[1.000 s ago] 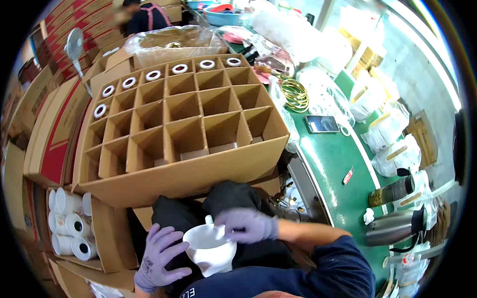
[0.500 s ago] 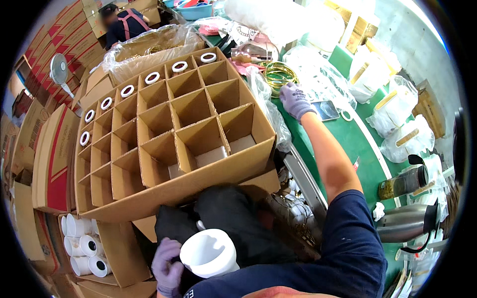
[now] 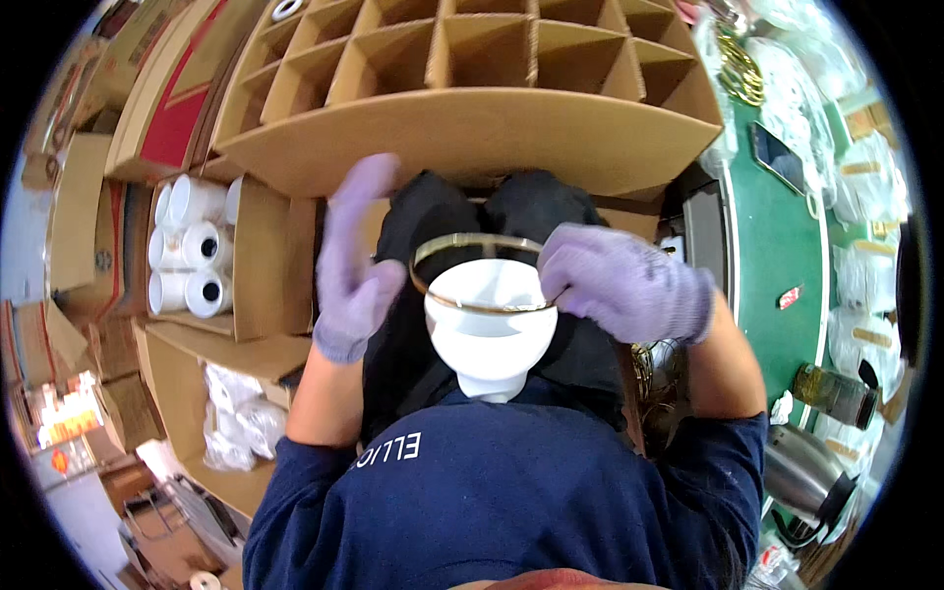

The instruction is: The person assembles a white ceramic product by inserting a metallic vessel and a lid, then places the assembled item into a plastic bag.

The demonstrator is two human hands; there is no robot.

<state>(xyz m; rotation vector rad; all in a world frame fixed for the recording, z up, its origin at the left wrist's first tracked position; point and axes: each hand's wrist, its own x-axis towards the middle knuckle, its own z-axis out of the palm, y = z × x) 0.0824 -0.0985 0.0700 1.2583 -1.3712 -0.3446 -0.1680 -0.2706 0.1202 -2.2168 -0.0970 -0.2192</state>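
A white round vessel (image 3: pixel 487 339), wide at the mouth and narrow at its foot, rests in my lap against the dark shirt. Pinched in the gloved fingers of my right hand (image 3: pixel 624 280) is a thin gold-coloured ring (image 3: pixel 462 241), tilted over the vessel's mouth. The ring's near side crosses in front of the white rim; I cannot tell whether they touch. My left hand (image 3: pixel 356 261), in a matching purple glove, is raised beside the vessel on the left. Its fingers are stretched upward, slightly blurred, and hold nothing.
A large divided carton (image 3: pixel 472 138) stands just ahead of my knees. At left, an open box holds several white cylindrical pieces (image 3: pixel 202 246). The green table (image 3: pixel 777 256) on the right bears a phone (image 3: pixel 777 157), more gold rings (image 3: pixel 739 71), a jar (image 3: pixel 836 395) and a metal jug (image 3: pixel 806 474).
My right hand has come back from the rings on the table to my lap with one gold ring. My left hand has left the vessel's side and lifted. The view has tilted down.
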